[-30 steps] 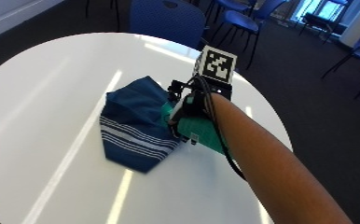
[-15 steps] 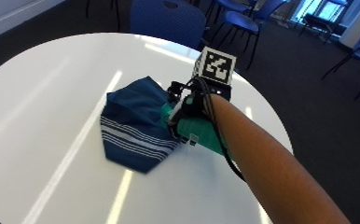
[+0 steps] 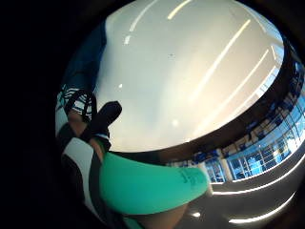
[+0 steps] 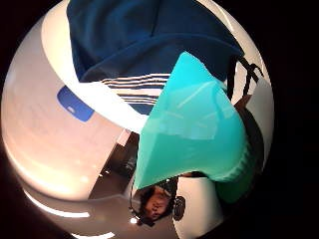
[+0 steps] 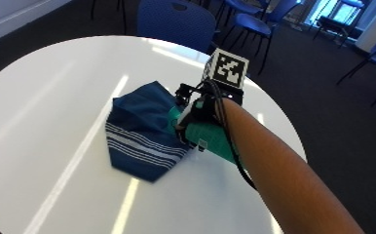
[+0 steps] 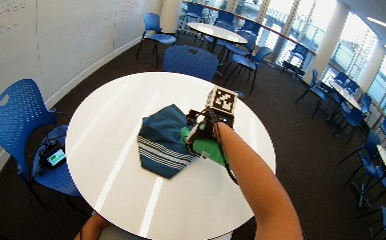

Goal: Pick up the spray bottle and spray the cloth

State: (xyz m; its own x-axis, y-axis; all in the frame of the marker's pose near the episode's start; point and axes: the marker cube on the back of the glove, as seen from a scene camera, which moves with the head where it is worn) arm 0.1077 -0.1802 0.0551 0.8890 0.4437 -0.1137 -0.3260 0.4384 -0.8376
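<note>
Round white tabletop [image 5: 58, 97] carrying a dark blue cloth [image 5: 142, 129] with white stripes near one edge, crumpled and lying roughly at the middle. Gloved right hand [image 5: 197, 109] reaching in along a bare forearm, set down at the cloth's edge on the side toward the person. Green spray bottle [image 5: 211, 139] lying under the palm, just beside the cloth and touching it, its body running back beneath the wrist. In the thumb side palm view, the bottle's translucent green body [image 4: 192, 124] filling much of the picture, the striped cloth [image 4: 144, 45] right behind it. In the little finger side palm view, the same green body [image 3: 147, 186] close against the palm, with one black-gloved fingertip [image 3: 107, 114] stretched out over bare tabletop [image 3: 190, 71]. Fingers appearing wrapped round the bottle, though hidden from outside by the back of the hand. Blue chairs [image 5: 175, 22] standing beyond the far rim.
</note>
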